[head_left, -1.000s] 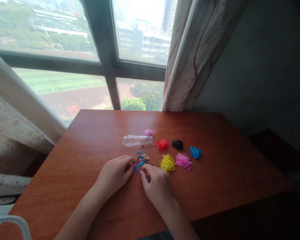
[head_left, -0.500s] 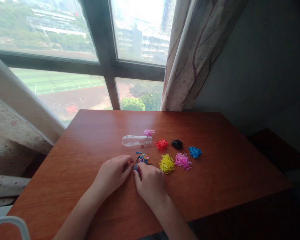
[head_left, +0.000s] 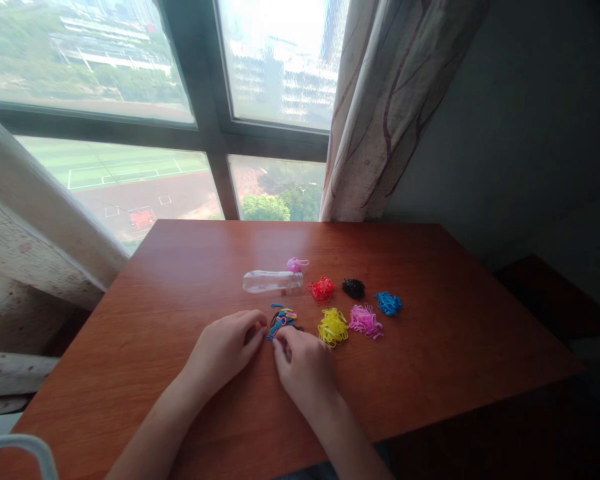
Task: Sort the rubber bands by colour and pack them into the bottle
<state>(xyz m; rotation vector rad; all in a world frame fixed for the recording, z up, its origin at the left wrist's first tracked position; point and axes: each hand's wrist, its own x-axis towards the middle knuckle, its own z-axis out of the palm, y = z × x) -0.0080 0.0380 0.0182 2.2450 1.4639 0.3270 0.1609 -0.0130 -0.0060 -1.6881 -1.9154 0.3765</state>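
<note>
A clear bottle [head_left: 267, 282] lies sideways on the bench [head_left: 420, 387]; behind its neck, a pink looped piece [head_left: 294, 265]; rightward, a red pile [head_left: 322, 289], black pile [head_left: 353, 288] and blue pile [head_left: 389, 304]; nearer and right, a yellow pile [head_left: 333, 327] and pink pile [head_left: 365, 321]; in front, the loose, many-coloured band pile [head_left: 283, 321], partly hidden by the right hand [head_left: 307, 365]; its fingers, like those of the left hand [head_left: 229, 343], curl, barely parted; any grip cannot be told.

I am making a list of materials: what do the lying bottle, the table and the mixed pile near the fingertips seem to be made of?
Bottle: glossy plastic or glass; it is see-through with highlights.
Table: wood or laminate, softly shiny; grain is visible.
Mixed pile: probably rubber or soft plastic, since its thin strands bend; finish too small to tell.
</note>
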